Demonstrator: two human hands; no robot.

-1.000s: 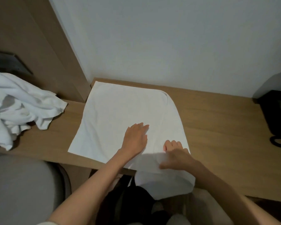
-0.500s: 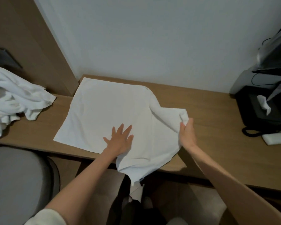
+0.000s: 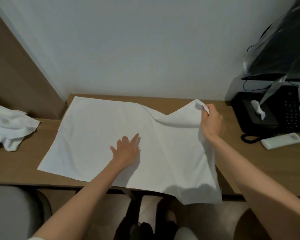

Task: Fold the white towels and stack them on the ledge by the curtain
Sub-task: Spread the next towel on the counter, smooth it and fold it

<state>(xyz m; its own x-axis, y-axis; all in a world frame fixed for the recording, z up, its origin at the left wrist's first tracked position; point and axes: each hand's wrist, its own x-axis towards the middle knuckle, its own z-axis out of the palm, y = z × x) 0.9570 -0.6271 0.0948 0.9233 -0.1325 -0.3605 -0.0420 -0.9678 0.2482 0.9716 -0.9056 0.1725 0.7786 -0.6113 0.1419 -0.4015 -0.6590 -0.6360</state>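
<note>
A white towel point(image 3: 97, 135) lies spread over the wooden desk point(image 3: 241, 163), its near right part hanging past the front edge. My left hand point(image 3: 126, 149) presses flat on the towel's middle with the fingers spread. My right hand point(image 3: 210, 121) pinches the towel's far right corner and holds it lifted above the desk, so the cloth rises in a fold toward it. A crumpled heap of white towels point(image 3: 9, 125) sits at the left end of the desk.
A black desk phone point(image 3: 287, 110) with a tissue box beside it stands at the right, a white remote point(image 3: 281, 143) in front of it. A plastic-covered screen point(image 3: 284, 45) hangs above. A wooden panel point(image 3: 21, 75) rises at the left, a grey chair point(image 3: 10, 212) below.
My right hand has taken the towel's corner and carried it up and to the right, unfolding the cloth. My left hand stayed pressed on the middle. The view has shifted right.
</note>
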